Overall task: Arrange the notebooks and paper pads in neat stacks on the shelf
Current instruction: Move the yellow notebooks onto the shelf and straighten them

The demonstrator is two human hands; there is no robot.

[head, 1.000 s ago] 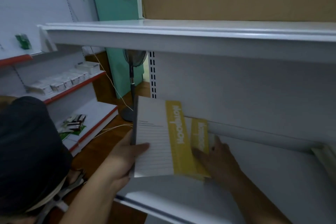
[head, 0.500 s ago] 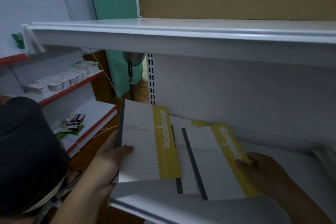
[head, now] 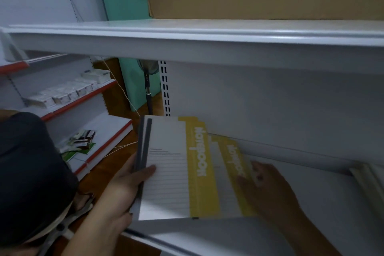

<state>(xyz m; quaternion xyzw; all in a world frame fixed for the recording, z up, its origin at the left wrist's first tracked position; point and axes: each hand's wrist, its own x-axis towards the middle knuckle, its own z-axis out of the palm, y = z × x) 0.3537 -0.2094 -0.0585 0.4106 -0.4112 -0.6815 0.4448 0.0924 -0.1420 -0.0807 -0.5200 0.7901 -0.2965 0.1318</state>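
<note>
While the left hand (head: 126,185) grips a bundle of notebooks (head: 166,172) by its grey spine edge, thumb laid over the top cover, the bundle sits over the front left of the lower shelf (head: 311,224), its long axis running from the front lip towards the back wall. Just to its right and partly beneath it lies a single notebook (head: 230,164), roughly parallel, yellow band outward. The right hand (head: 264,183) is the nearer to that one: its fingers rest on the band's right edge, though blur hides whether they pinch or merely press. Half a second ago this notebook lay splayed off to the right with its dark spine showing; now it is drawn in under the bundle, the spine covered, so squaring the edges looks likely next.
</note>
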